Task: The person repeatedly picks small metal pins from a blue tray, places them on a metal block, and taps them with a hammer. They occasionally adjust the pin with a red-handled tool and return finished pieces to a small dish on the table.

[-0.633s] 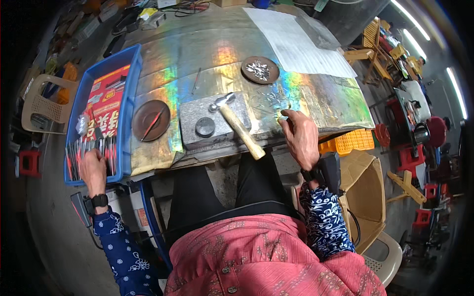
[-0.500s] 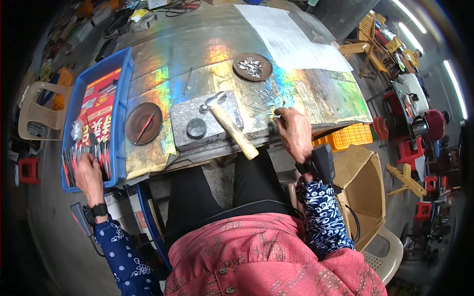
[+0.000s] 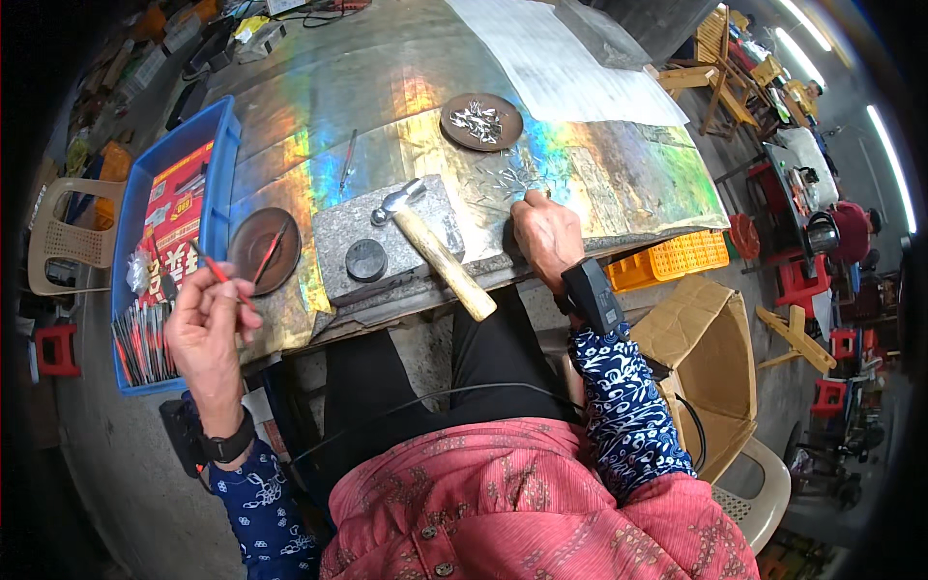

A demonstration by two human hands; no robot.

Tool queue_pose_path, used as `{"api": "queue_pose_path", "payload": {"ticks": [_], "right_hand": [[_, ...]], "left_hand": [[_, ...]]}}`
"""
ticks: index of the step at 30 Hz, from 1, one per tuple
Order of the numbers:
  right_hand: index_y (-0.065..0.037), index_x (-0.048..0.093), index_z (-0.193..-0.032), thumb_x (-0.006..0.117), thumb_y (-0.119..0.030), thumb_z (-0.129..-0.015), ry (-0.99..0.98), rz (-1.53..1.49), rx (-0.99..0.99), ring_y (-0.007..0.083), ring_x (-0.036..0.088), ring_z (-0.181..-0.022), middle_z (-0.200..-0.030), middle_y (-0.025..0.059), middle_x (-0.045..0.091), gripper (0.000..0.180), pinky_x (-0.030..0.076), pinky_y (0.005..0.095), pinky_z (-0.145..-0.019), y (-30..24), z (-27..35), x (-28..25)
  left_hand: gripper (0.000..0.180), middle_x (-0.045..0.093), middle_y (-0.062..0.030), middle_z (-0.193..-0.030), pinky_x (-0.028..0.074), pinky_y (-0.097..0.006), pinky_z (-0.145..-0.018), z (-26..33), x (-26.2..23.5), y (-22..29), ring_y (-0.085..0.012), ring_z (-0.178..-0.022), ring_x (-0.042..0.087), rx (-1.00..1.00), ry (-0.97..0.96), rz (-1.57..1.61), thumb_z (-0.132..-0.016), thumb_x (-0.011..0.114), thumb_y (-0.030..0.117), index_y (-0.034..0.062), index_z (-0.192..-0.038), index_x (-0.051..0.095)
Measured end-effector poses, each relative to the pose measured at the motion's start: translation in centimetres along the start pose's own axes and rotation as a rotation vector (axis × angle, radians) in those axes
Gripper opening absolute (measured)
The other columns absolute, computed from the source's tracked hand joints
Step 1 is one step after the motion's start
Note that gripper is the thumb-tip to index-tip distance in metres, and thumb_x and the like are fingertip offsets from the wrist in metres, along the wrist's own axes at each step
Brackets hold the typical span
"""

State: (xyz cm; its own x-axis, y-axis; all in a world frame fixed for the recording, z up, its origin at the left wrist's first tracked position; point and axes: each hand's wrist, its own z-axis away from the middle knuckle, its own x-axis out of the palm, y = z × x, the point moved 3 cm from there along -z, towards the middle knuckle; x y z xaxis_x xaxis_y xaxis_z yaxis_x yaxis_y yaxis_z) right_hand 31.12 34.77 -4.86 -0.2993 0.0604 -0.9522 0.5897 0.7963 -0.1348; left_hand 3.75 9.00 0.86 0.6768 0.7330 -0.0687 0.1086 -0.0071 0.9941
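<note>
Now the left hand [image 3: 215, 329] is raised at the left of the frame, clear of the bundle of slim sticks [image 3: 141, 343] where its fingers were in the earlier frames. Its grip pinches a red stick [image 3: 215, 269] between thumb and fingers, tilted, its dark end toward the upper left. The right hand [image 3: 547, 237], right of centre, has come leftward in the frame, its fingers bent down by the scattered metal pins [image 3: 507, 182]; whether its grip closes on one, I cannot tell. The things on the worktop [image 3: 358, 92] sit farther left in the frame than before, and so does the blue tray [image 3: 224, 169], with the view.

That tray, at the left, holds the bundle at its lower end and a red printed package [image 3: 179, 208] above it. Just right of the raised hand lies a brown dish [image 3: 247, 246] with another red stick in it. Between the two hands, a stone block [image 3: 338, 227] stands in the way, carrying a dark round piece [image 3: 366, 260] and a hammer [image 3: 440, 253] whose handle juts past the near edge toward the lower right. Above centre, a second brown dish [image 3: 450, 133] holds a heap of silvery pieces, and a white sheet [image 3: 561, 72] covers the upper right. An open cardboard box [image 3: 710, 372] is at the lower right.
</note>
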Motion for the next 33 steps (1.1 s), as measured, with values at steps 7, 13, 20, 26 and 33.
{"api": "queue_pose_path", "payload": {"ticks": [7,13,20,26,33], "right_hand": [[-0.004,0.060,-0.068,0.060,-0.010,-0.071,0.001,0.187,-0.183,0.0294,0.064,-0.065,-0.073,0.0151,0.060,0.007,0.051,0.0389,-0.054,0.0,-1.4,0.7],[0.001,0.059,-0.080,0.062,-0.009,-0.072,-0.045,0.160,-0.146,0.0278,0.065,-0.069,-0.080,0.0174,0.061,0.013,0.052,0.0342,-0.057,0.0,-1.5,0.0],[0.001,0.052,-0.085,0.060,-0.006,-0.077,-0.051,-0.131,0.149,0.0413,0.061,-0.080,-0.085,0.0223,0.059,0.014,0.049,0.0456,-0.071,-0.2,-0.7,-1.1],[0.000,0.058,-0.098,0.061,0.001,-0.077,0.075,-0.382,0.104,0.0335,0.059,-0.075,-0.079,0.0176,0.056,0.021,0.047,0.0389,-0.069,-0.8,-0.2,-1.9],[0.001,0.062,-0.097,0.061,0.008,-0.079,0.171,-0.423,-0.024,0.0237,0.062,-0.070,-0.082,0.0129,0.062,0.019,0.049,0.0312,-0.064,-3.2,0.5,-4.4]], "left_hand": [[0.013,0.065,-0.0058,-0.083,0.047,-0.018,-0.053,-0.5,4.8,-0.8,-0.0064,-0.064,0.060,-0.027,-0.113,0.075,-0.092,0.058,0.002,-0.0029,-0.105,0.060],[0.011,0.066,-0.0031,-0.083,0.045,-0.016,-0.057,-0.6,7.1,-2.5,-0.0050,-0.067,0.060,0.035,-0.129,0.095,-0.091,0.061,0.003,-0.0018,-0.101,0.062],[0.010,0.065,-0.0017,-0.085,0.047,-0.019,-0.062,-0.2,7.9,-3.1,-0.0053,-0.069,0.058,0.174,-0.069,-0.049,-0.088,0.064,0.000,-0.0034,-0.097,0.064],[0.013,0.069,-0.0053,-0.088,0.046,-0.021,-0.064,0.4,7.9,-2.5,-0.0058,-0.071,0.058,0.369,-0.005,-0.298,-0.083,0.067,-0.001,-0.0045,-0.095,0.067],[0.013,0.069,-0.0057,-0.087,0.048,-0.020,-0.063,0.4,7.9,-2.7,-0.0056,-0.071,0.059,0.291,0.028,-0.223,-0.084,0.067,-0.001,-0.0050,-0.097,0.067]]}}
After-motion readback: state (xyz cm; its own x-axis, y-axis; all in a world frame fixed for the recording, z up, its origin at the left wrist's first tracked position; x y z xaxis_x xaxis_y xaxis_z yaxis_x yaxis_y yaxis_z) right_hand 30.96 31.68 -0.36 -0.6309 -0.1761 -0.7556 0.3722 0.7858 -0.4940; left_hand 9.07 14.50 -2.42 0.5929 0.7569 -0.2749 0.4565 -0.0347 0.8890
